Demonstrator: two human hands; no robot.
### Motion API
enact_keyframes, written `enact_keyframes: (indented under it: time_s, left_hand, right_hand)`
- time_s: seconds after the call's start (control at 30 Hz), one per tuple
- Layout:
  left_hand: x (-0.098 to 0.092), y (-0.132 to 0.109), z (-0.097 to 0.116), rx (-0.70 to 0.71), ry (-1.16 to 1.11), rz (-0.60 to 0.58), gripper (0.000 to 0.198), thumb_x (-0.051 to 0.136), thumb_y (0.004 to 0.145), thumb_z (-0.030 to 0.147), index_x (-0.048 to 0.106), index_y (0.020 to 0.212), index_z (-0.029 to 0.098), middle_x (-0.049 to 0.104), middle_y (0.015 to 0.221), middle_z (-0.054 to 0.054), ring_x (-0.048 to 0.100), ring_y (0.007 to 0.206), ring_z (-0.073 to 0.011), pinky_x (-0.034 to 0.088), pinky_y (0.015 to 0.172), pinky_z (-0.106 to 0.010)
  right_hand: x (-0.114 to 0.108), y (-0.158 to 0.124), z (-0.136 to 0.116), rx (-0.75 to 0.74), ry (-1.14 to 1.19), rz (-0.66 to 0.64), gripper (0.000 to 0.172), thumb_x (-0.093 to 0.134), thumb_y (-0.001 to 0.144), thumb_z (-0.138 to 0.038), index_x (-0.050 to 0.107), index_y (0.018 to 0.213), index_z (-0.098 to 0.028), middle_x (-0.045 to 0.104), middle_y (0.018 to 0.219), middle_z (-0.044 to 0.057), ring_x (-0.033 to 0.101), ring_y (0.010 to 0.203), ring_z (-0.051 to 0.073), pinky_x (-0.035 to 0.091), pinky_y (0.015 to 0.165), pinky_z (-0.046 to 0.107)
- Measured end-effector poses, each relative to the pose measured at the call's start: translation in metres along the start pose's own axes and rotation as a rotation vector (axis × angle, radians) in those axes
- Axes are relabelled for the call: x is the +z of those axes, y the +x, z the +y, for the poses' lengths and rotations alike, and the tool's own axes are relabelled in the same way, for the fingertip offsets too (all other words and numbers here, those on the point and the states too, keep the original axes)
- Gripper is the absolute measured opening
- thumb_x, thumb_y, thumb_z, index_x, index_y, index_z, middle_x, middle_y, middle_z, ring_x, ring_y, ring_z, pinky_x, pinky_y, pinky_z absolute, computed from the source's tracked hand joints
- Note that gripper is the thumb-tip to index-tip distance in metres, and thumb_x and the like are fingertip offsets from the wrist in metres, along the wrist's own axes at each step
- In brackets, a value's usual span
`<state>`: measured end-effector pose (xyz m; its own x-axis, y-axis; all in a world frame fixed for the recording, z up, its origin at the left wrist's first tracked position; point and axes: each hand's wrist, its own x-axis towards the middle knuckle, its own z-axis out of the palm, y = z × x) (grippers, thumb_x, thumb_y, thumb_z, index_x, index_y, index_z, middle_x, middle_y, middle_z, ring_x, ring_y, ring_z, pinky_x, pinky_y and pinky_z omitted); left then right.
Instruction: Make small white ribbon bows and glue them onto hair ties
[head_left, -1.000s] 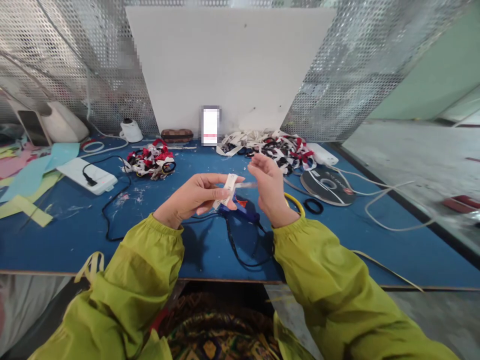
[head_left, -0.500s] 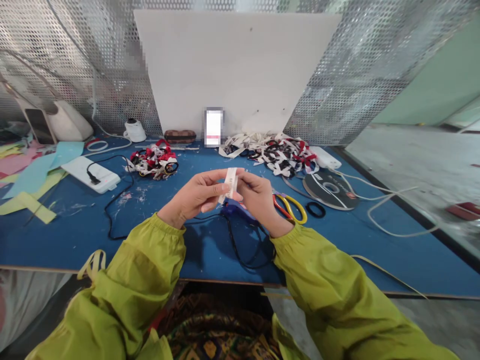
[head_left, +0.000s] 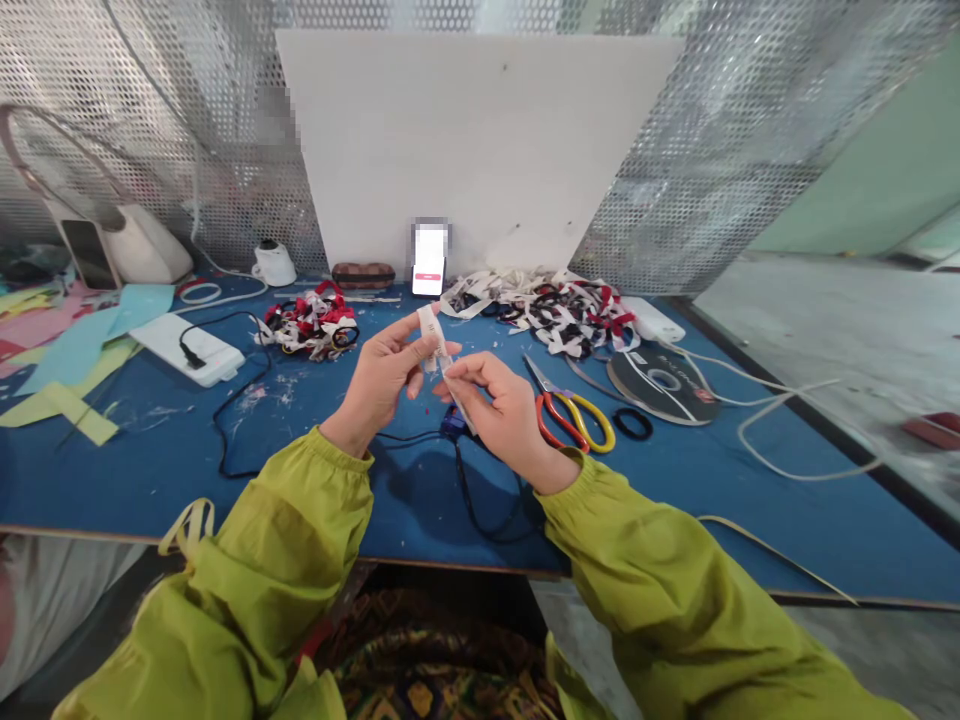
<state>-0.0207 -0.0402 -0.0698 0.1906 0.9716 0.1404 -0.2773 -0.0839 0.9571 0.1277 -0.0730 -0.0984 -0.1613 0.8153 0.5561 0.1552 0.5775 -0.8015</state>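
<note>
A white printed ribbon (head_left: 430,326) is stretched between my two hands above the blue table. My left hand (head_left: 380,381) pinches its upper part between thumb and fingers. The lower part is held by the closed fingers of my right hand (head_left: 495,410), a little lower and to the right. Beneath my right hand lies a dark blue tool (head_left: 453,420) with a black cord, partly hidden. Scissors (head_left: 574,415) with red and yellow handles rest just right of that hand, and a black ring band (head_left: 633,423) lies beside them.
Piles of ribbon bands (head_left: 574,310) and red-and-white bands (head_left: 311,322) lie farther back. A lit phone (head_left: 429,262) leans on a white board (head_left: 480,140). On the left are a white power strip (head_left: 187,349) and coloured paper; on the right, a black reel (head_left: 663,382) and white cables.
My right hand has moved down and away from my left hand, with more of the ribbon showing between them. The scissors are more exposed.
</note>
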Motion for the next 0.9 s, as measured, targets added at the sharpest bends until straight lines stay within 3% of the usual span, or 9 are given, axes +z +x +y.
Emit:
enact_keyframes:
  time_s: [0.2,0.3,0.4,0.6,0.67,0.8,0.9]
  left_hand:
    - [0.002,-0.001,0.000,-0.007,0.061,-0.017,0.056,0.071,0.076,0.027,0.059,0.129,0.017,0.075,0.078,-0.004,0.036,0.030,-0.0003,0.026,0.030,-0.018]
    - [0.003,-0.002,-0.001,0.018,0.153,-0.011,0.053,0.070,0.077,0.026,0.060,0.128,0.015,0.068,0.062,0.003,0.038,0.029,-0.0016,0.026,0.030,-0.017]
    - [0.003,-0.003,-0.003,0.033,0.295,-0.029,0.052,0.068,0.079,0.028,0.060,0.128,0.014,0.058,0.049,0.006,0.042,0.029,-0.0039,0.027,0.030,-0.017]
    - [0.005,-0.004,0.000,0.028,0.446,-0.001,0.045,0.059,0.084,0.020,0.060,0.128,0.014,0.054,0.045,0.008,0.043,0.028,-0.0049,0.031,0.031,-0.016]
    - [0.006,-0.005,0.001,0.036,0.468,-0.024,0.044,0.058,0.084,0.020,0.060,0.128,0.013,0.056,0.047,0.007,0.043,0.028,-0.0045,0.032,0.032,-0.016]
    - [0.007,-0.008,0.000,0.029,0.504,-0.083,0.045,0.058,0.083,0.020,0.060,0.127,0.009,0.061,0.052,0.004,0.043,0.029,-0.0046,0.034,0.033,-0.017]
    - [0.008,-0.009,-0.002,0.031,0.506,-0.131,0.046,0.061,0.081,0.022,0.061,0.125,0.010,0.067,0.060,0.001,0.045,0.031,-0.0045,0.037,0.035,-0.018]
  right_hand:
    - [-0.002,0.002,-0.003,0.028,0.038,-0.050,0.014,0.055,0.090,-0.035,0.056,0.085,-0.022,0.070,0.076,0.001,0.066,0.067,0.014,0.053,0.066,0.029]
    - [-0.003,0.004,-0.002,0.044,0.099,-0.049,0.013,0.057,0.088,-0.034,0.056,0.084,-0.021,0.069,0.075,0.001,0.066,0.064,0.013,0.054,0.065,0.029]
    - [-0.005,0.007,0.001,0.130,0.205,-0.044,0.011,0.060,0.085,-0.031,0.058,0.086,-0.021,0.071,0.076,0.001,0.066,0.065,0.014,0.054,0.067,0.031]
    - [-0.014,0.015,0.005,0.291,0.452,-0.075,0.017,0.062,0.079,-0.026,0.065,0.094,-0.020,0.074,0.085,0.003,0.069,0.075,0.016,0.055,0.071,0.032]
    - [-0.015,0.015,0.004,0.268,0.385,-0.044,0.015,0.067,0.076,-0.028,0.066,0.088,-0.020,0.072,0.079,0.002,0.067,0.068,0.016,0.054,0.066,0.030]
    - [-0.014,0.016,0.005,0.173,0.123,0.142,0.015,0.066,0.078,-0.031,0.065,0.068,-0.020,0.062,0.059,-0.002,0.057,0.054,0.012,0.049,0.057,0.028]
    - [-0.014,0.017,0.010,0.142,0.081,0.221,0.017,0.069,0.075,-0.028,0.062,0.061,-0.020,0.062,0.064,-0.002,0.056,0.057,0.012,0.048,0.059,0.028]
